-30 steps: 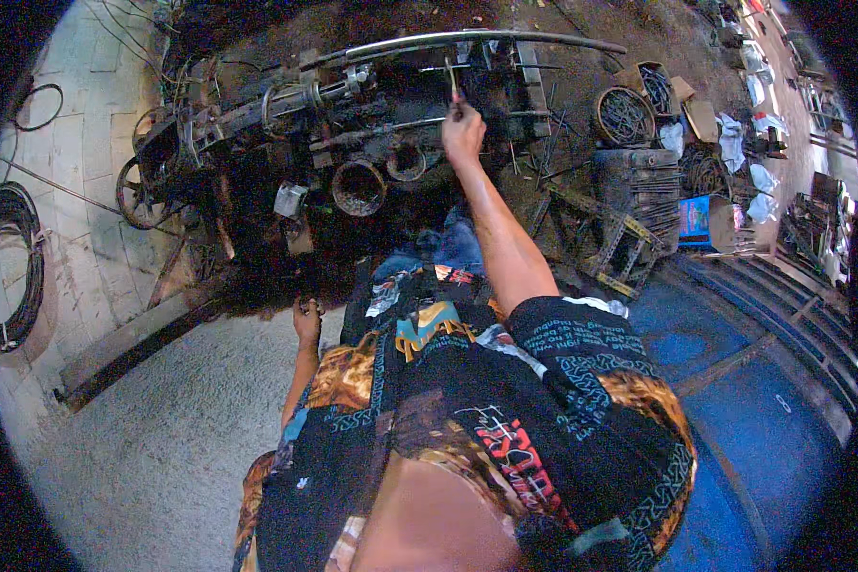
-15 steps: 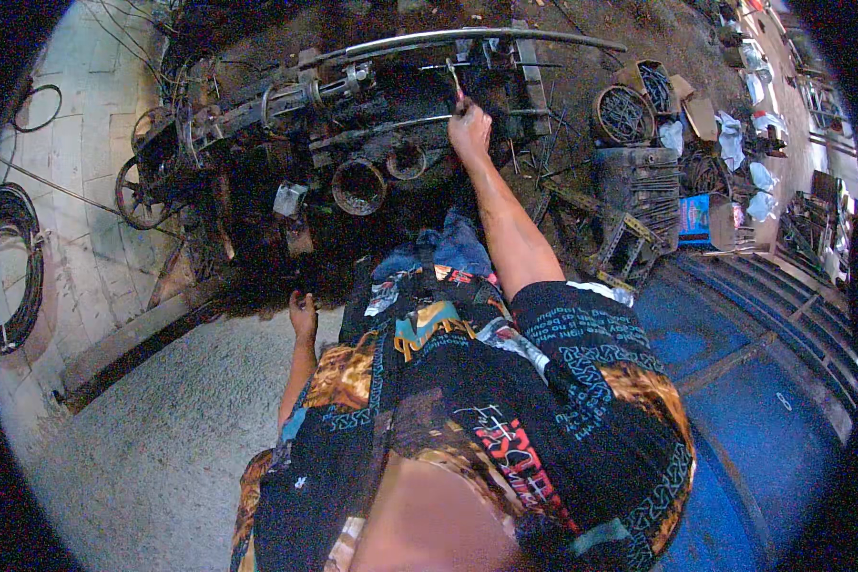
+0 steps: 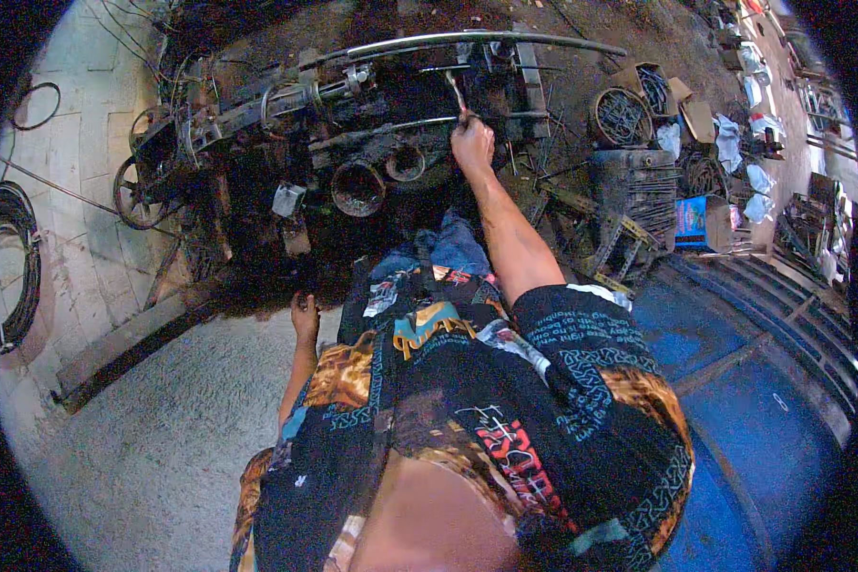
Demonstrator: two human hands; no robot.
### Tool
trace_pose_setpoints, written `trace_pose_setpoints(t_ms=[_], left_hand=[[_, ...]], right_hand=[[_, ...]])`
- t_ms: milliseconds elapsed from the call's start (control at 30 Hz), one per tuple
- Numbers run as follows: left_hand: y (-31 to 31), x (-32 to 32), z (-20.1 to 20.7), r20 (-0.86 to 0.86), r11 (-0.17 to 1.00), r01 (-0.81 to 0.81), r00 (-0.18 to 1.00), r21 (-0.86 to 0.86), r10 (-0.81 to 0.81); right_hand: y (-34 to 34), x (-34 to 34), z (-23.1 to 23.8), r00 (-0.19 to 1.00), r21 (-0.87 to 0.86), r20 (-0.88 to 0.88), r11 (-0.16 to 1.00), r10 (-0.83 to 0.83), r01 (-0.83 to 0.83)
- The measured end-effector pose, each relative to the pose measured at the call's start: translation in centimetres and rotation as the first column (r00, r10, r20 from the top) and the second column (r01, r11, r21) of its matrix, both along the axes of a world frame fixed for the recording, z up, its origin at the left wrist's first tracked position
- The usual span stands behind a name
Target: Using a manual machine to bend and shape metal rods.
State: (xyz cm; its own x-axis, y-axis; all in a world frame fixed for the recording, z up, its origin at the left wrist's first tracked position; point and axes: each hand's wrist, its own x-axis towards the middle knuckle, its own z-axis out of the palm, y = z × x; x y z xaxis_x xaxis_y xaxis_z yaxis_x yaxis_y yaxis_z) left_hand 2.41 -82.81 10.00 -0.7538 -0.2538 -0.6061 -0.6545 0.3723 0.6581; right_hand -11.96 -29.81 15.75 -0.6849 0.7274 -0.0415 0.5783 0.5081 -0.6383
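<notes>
My right hand (image 3: 473, 146) reaches out over the dark, greasy machine (image 3: 286, 105). Its fingers are closed around a slim, pale tool (image 3: 455, 88), whose far end is at a thin metal rod (image 3: 444, 69) lying across the machine. The tool's exact kind is too small to make out. Low at the machine's near side, my left hand (image 3: 304, 313) has its fingers curled; whatever is in them is lost in the dark. Two round, cup-like metal openings (image 3: 358, 188) sit on the machine between the hands.
A long metal bar (image 3: 486, 36) runs along the machine's far side. To the right stand a round basket of metal rods (image 3: 622, 116), a ribbed dark block (image 3: 636, 186) and a blue box (image 3: 693, 221). A spoked handwheel (image 3: 135, 191) and coiled cable (image 3: 30, 267) are at left.
My right hand has drawn back slightly toward me with the tool, and more of the tool shows beyond the fingers. My left hand has hardly moved.
</notes>
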Motion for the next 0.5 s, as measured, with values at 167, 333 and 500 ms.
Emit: trace_pose_setpoints(t_ms=[167,333,500], left_hand=[[1.3,-0.3,1.4,-0.063,0.992,0.083,0.994,-0.093,-0.089],[-4.4,-0.8,-4.9,-0.219,0.892,0.251,0.911,-0.375,-0.348],[0.1,-1.0,-0.1,0.006,0.974,0.153,0.988,-0.169,-0.154]], right_hand=[[-0.8,0.7,-2.8,0.996,-0.225,0.083,0.973,-0.040,0.057],[0.2,-2.6,-6.7,0.948,-0.764,-0.087,0.631,-0.307,0.134],[-1.2,-5.4,-1.4,0.869,-0.994,-0.015,-0.089,-0.495,-0.068]])
